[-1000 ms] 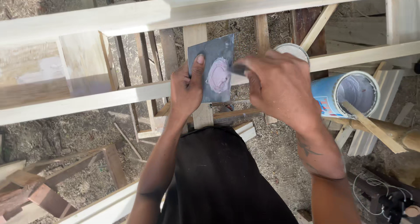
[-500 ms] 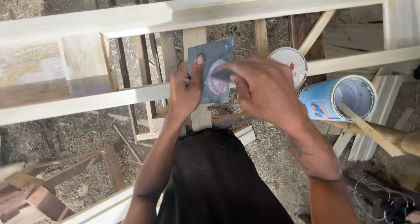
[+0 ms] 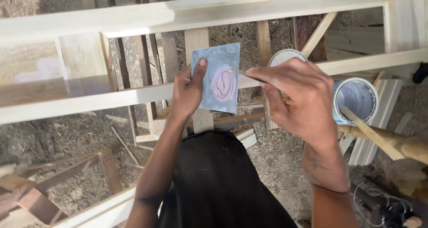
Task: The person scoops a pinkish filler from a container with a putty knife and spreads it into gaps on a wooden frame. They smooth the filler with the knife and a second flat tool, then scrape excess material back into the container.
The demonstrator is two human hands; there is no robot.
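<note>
My left hand (image 3: 187,92) holds a small square grey board (image 3: 217,76) upright by its left edge, thumb on its face. A pinkish blob of filler paste (image 3: 222,83) sits in the middle of the board. My right hand (image 3: 296,96) grips a thin flat putty blade (image 3: 248,73) whose tip touches the right side of the paste. Both hands hover above a pale wooden frame rail (image 3: 89,101).
An open blue can (image 3: 355,101) with white paste inside lies at the right, its round lid (image 3: 285,56) behind my right hand. A wooden stick (image 3: 372,134) crosses in front of the can. Pale frame rails (image 3: 223,7) span the view. Sawdust and scrap wood cover the ground.
My right hand has drawn the blade to the right across the board, uncovering the paste blob. The left hand keeps the board in the same place.
</note>
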